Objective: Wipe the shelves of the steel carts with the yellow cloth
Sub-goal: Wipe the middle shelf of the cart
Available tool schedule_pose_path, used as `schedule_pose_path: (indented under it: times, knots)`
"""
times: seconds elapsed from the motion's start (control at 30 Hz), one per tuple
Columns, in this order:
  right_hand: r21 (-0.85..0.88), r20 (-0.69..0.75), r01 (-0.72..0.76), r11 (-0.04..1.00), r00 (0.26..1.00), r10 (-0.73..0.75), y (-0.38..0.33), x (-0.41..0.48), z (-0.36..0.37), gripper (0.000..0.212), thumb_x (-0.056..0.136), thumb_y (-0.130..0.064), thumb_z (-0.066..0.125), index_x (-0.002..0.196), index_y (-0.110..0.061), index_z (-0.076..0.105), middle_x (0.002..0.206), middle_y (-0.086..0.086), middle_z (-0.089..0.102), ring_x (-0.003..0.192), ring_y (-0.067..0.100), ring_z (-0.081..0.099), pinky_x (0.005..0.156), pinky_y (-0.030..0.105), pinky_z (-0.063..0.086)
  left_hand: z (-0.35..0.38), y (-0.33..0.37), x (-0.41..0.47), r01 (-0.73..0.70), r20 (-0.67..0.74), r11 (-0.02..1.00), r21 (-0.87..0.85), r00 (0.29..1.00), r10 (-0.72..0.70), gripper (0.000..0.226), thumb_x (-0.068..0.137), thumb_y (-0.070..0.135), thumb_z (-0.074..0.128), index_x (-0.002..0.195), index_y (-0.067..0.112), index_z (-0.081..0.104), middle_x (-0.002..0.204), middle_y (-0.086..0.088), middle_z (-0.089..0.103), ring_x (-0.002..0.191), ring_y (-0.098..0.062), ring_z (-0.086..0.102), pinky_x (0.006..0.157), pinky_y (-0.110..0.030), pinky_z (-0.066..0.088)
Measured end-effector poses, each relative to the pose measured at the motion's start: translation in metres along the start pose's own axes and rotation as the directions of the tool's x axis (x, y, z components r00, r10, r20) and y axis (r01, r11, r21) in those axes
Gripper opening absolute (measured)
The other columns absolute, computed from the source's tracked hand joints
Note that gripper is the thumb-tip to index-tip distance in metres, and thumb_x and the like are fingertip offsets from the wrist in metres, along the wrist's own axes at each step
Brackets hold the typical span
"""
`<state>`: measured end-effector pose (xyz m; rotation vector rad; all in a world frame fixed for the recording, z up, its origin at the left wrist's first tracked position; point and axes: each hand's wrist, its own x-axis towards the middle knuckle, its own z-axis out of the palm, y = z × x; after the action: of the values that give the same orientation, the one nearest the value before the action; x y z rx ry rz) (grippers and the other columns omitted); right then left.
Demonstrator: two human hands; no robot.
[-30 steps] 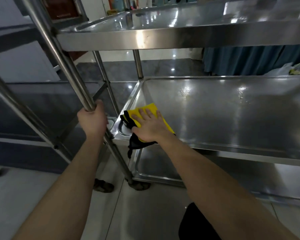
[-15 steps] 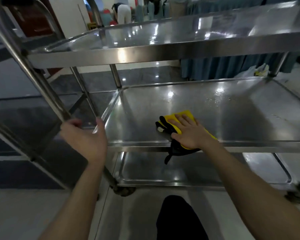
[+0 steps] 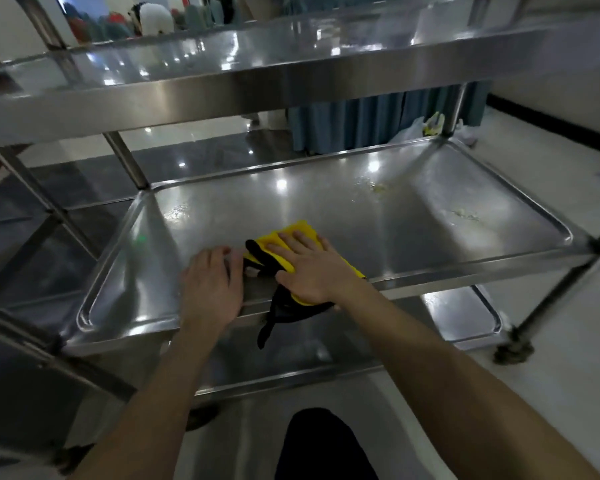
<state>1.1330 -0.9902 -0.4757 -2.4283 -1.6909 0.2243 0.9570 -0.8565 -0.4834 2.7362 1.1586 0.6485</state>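
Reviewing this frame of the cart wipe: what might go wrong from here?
The black end of the yellow cloth hangs over the front rim of the middle shelf; it may slide off under the right hand.
Pale residue sits far right, away from the cloth, and might be missed.
The cart stands on a castor and the left hand lies flat on the shelf, gripping no post; it may roll.

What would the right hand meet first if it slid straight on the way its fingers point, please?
The right hand likely meets only bare shelf up to its far rim; the residue lies rightward.
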Motion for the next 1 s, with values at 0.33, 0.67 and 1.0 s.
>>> schedule_pose_path:
  times: [0.33, 0.67, 1.0]
  knots:
    - [-0.034, -0.104, -0.400, 0.916, 0.913, 0.395, 0.138, -0.056, -0.024, 0.073, 0.105, -0.068, 0.023, 0.170, -0.043, 0.002, 0.179, -0.007, -0.007, 0.165, 0.020, -0.008, 0.131, 0.060, -0.004, -0.007, 0.060, 0.005, -0.049, 0.012, 0.997, -0.055, 0.999, 0.049, 0.057, 0.103, 0.049, 0.037, 0.131, 0.012, 0.069, 0.134, -0.016, 0.068, 0.126, -0.040, 0.057, 0.111, -0.048, 0.041]
    - [-0.066, -0.077, -0.321, 0.945, 0.945, 0.316, 0.095, -0.003, -0.026, 0.073, 0.103, -0.068, 0.022, 0.170, -0.043, 0.005, 0.180, 0.001, -0.006, 0.165, 0.027, -0.010, 0.128, 0.064, -0.008, 0.021, 0.117, 0.005, -0.132, 0.107, 0.991, -0.031, 0.985, 0.134, 0.074, 0.105, 0.054, 0.017, 0.144, 0.009, 0.061, 0.143, -0.016, 0.063, 0.134, -0.036, 0.055, 0.115, -0.047, 0.039]
    - [-0.007, -0.063, -0.300, 0.954, 0.952, 0.299, 0.177, -0.029, -0.052, 0.065, 0.108, -0.059, 0.030, 0.168, -0.049, 0.009, 0.179, -0.012, -0.002, 0.165, 0.014, -0.005, 0.132, 0.052, -0.003, 0.026, 0.113, 0.012, -0.191, 0.127, 0.982, 0.013, 0.974, 0.188, 0.057, 0.108, 0.039, 0.024, 0.135, 0.014, 0.067, 0.134, -0.017, 0.066, 0.121, -0.040, 0.056, 0.107, -0.049, 0.044]
